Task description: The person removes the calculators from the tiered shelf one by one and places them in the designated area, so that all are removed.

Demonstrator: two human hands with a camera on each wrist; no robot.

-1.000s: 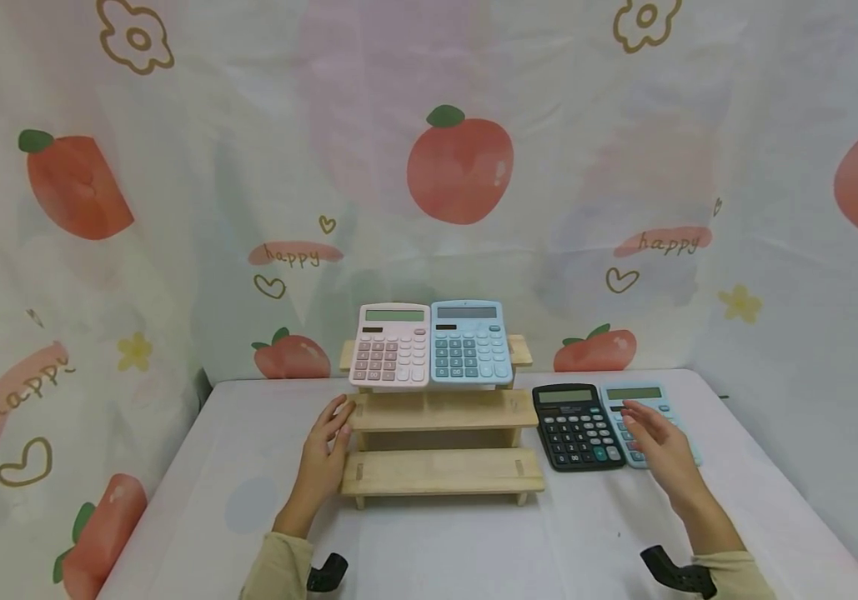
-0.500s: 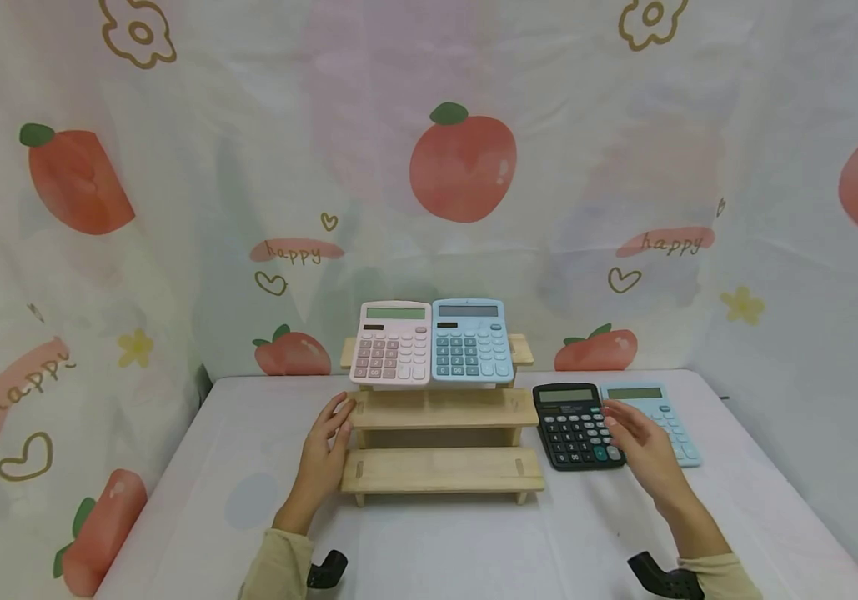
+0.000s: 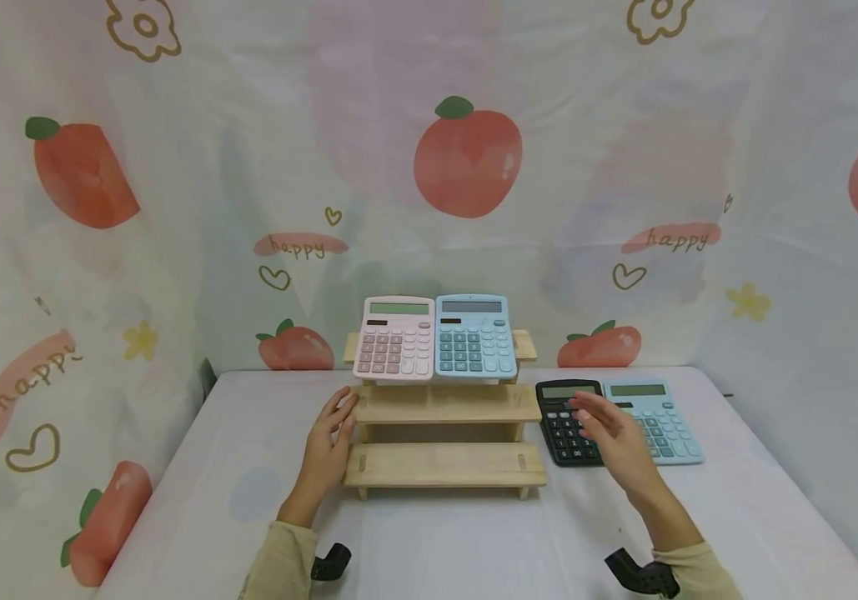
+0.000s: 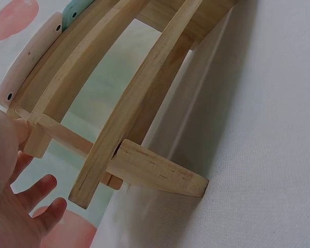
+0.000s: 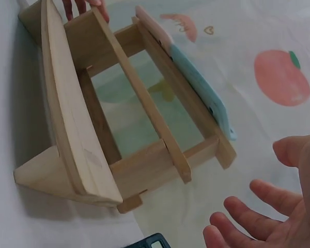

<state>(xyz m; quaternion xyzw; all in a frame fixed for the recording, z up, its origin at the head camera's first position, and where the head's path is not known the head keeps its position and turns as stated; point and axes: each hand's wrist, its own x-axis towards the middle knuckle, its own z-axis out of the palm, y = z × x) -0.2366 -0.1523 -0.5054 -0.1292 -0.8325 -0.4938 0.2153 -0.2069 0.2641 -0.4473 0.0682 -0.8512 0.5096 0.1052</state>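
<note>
A three-tier wooden rack (image 3: 447,465) stands mid-table. On its top tier a pink calculator (image 3: 396,364) and a light blue calculator (image 3: 475,358) lean side by side. My left hand (image 3: 327,447) touches the left end of the middle shelf (image 4: 67,93), its other fingers loosely spread in the left wrist view. To the right of the rack, a black calculator (image 3: 558,433) lies beside another light blue calculator (image 3: 672,429). Over the black one hovers my right hand (image 3: 619,446), partly covering it. Its fingers are apart and hold nothing in the right wrist view.
A white cloth (image 3: 444,542) covers the table. Fruit-printed fabric (image 3: 466,242) hangs behind and along both sides. Black straps (image 3: 642,575) sit at both wrists.
My right hand has moved left, from over the light blue calculator on the table to over the black one. My left hand has stayed at the rack. The head view has shifted slightly.
</note>
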